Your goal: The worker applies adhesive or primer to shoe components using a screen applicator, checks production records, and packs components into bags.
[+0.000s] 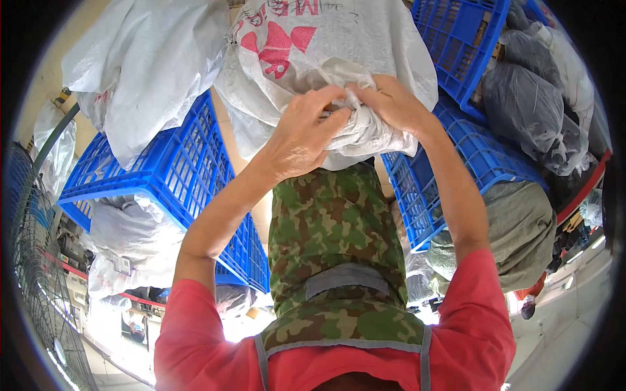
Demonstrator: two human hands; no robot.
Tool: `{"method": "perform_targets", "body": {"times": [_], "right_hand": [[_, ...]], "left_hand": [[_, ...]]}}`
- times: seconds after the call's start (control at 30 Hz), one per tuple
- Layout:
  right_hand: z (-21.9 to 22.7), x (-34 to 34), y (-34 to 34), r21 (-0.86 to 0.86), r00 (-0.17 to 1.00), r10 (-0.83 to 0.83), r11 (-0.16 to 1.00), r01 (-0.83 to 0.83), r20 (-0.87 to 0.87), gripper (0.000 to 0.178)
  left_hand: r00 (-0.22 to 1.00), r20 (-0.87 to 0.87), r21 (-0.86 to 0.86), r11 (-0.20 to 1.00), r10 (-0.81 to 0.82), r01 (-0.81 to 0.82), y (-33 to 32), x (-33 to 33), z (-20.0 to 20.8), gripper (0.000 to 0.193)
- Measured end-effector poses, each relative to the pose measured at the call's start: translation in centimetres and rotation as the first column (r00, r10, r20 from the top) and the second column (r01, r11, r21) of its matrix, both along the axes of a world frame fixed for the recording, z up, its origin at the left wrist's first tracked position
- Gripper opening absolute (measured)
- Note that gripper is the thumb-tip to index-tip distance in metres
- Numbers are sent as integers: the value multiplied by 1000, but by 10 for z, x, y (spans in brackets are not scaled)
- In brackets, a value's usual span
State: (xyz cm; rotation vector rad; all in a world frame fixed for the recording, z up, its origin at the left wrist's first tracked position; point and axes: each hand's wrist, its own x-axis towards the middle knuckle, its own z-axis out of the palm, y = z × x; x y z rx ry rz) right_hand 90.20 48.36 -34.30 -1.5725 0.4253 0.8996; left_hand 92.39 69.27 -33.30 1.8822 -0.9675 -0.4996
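Bunching up cloth: both hands at top centre on a white woven sack (375,42) with red print, its gathered part (372,135) right between them, over the top of a camouflage apron (336,215). Right hand (394,104) pinching a twist of the material, fingertips closed on it. Left hand (303,130) has thumb and forefinger curved against the bunch, some cloth showing in the gap; other fingers mostly hidden, so I can't tell if they grip. Red sleeves (475,313), bare forearms. Another white sack (153,65) upper left, over a blue crate (156,171); pale bag (134,238) below that. Right side: blue crate tilted at the upper right (462,49), second one (466,153) under it, dark plastic bag (527,101) beside them, grey-green cloth bundle (505,234) lower down. Wire grille (45,280) along the left rim.
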Motion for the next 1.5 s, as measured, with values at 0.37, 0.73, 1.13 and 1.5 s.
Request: {"method": "perform_targets", "body": {"times": [0.37,0.73,1.13,1.5], "right_hand": [[43,-11,7,-313,942,54,948,55,331,62],[19,-26,-5,436,885,-34,861,262,-464,50],[26,-19,16,192,989,18,980,-46,145,45],[18,-34,0,-32,951,239,971,-237,198,35]], "left_hand": [[945,-260,188,970,198,-152,0,-10,3,42],[984,-162,66,996,76,-66,15,-3,-30,53],[843,-246,374,849,479,-373,38,-62,55,38],[687,-555,387,877,468,-284,32,-102,29,25]]}}
